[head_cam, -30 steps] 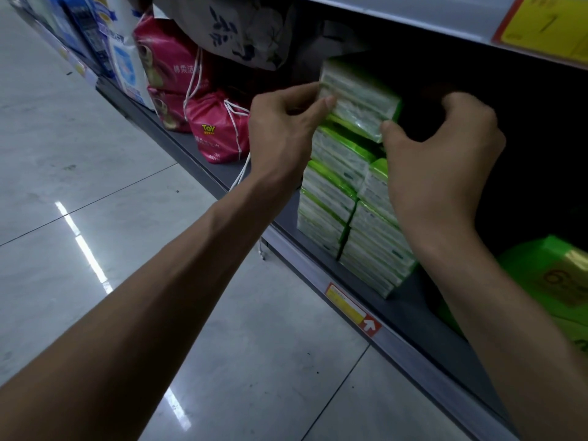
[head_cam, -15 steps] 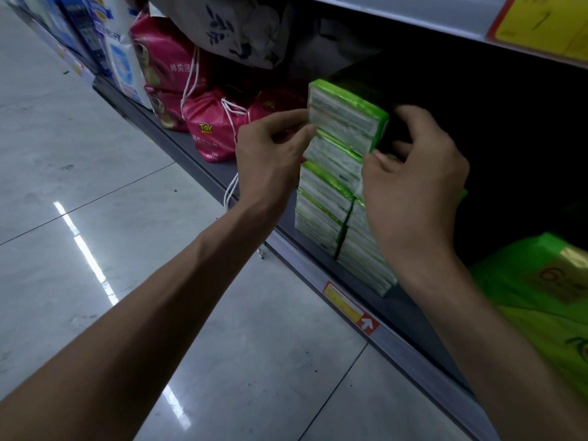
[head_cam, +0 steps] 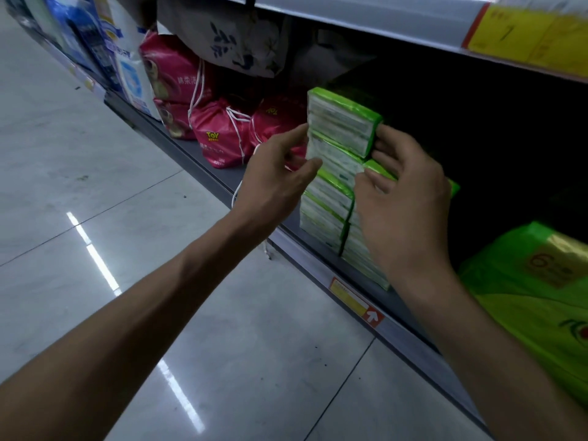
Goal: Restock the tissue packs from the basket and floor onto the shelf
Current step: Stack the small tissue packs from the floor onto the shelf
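On the dark grey metal shelf [head_cam: 407, 340], a stack of green-and-white plastic-wrapped tissue packs [head_cam: 324, 205], two columns side by side. At the very top of the stack's taller left column, one more green-edged rectangular tissue pack [head_cam: 343, 122], lying flat and roughly square with those beneath. Against the stack's left end, the left hand [head_cam: 280, 173]: index finger stretched out, touching the top pack's left end, thumb straight against the pack just below, the two spread apart, nothing clasped; remaining fingers hidden behind the palm. Against the stack's upper right side, the right hand [head_cam: 404, 198]: fingers loosely bent and slightly apart, tips touching the top pack's right end, thumb resting on the lower right column, closed around nothing. Left of the stack, glossy pink drawstring bags [head_cam: 219, 135] with white cords; touching it or not, impossible to tell behind the left hand. Further left, blue-and-white wrapped packs [head_cam: 127, 68]. Above and left of the stack, a pale grey cloth bag with a dark leaf print [head_cam: 241, 43]. Right of the stack, well apart across a dark gap, a large bright green plastic bundle [head_cam: 525, 297] with a gold patch. Above the stack, a yellow price card [head_cam: 525, 36]. Below the stack, a yellow-and-red label with a white arrow [head_cam: 356, 302], then glossy grey floor tiles [head_cam: 95, 154].
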A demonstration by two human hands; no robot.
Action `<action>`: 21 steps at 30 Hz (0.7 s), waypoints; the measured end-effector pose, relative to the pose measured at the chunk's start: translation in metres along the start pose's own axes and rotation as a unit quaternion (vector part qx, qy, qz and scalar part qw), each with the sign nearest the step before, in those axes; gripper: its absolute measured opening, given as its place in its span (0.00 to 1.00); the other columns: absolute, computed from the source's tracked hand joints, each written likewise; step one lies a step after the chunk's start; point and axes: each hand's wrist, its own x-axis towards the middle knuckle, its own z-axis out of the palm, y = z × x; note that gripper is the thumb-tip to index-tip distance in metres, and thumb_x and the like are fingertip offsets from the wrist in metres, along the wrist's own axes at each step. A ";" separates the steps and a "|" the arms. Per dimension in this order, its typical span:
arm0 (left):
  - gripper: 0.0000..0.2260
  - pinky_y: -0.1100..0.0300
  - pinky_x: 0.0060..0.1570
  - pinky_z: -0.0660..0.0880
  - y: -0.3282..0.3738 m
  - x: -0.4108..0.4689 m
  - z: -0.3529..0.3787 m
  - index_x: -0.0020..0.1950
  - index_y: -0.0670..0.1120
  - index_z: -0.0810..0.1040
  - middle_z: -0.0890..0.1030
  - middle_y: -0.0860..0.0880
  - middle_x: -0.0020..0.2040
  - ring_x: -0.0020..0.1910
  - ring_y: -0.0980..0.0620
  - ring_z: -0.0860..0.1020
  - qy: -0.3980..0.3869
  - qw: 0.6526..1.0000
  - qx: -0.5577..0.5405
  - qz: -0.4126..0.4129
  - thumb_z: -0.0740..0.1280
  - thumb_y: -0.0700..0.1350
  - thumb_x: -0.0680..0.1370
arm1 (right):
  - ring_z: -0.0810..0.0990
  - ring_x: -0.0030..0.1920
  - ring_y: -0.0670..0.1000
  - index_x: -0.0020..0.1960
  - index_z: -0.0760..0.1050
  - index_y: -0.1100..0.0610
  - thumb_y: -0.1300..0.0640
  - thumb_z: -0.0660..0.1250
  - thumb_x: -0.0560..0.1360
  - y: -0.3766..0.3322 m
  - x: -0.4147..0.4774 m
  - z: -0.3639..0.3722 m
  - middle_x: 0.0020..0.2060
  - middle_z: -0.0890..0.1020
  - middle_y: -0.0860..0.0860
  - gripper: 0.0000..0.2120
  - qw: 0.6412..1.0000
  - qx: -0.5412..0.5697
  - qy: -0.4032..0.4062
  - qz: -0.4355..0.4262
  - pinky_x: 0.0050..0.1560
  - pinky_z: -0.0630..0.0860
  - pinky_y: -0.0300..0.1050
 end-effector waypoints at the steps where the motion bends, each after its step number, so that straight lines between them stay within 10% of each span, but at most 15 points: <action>1: 0.27 0.56 0.62 0.81 0.004 -0.002 -0.005 0.80 0.47 0.69 0.81 0.51 0.65 0.56 0.54 0.82 -0.026 1.000 0.006 -0.011 0.70 0.43 0.82 | 0.80 0.65 0.47 0.77 0.70 0.53 0.65 0.68 0.80 -0.001 0.000 -0.002 0.69 0.78 0.50 0.27 1.000 -0.002 -0.008 0.003 0.64 0.81 0.46; 21: 0.33 0.51 0.72 0.69 0.197 -0.074 -0.071 0.82 0.56 0.64 0.70 0.47 0.79 0.76 0.49 0.69 -0.243 0.944 0.213 0.066 0.71 0.58 0.80 | 0.72 0.72 0.51 0.79 0.67 0.51 0.54 0.73 0.78 -0.118 -0.069 -0.164 0.73 0.74 0.50 0.31 0.980 -0.147 -0.129 0.034 0.70 0.72 0.47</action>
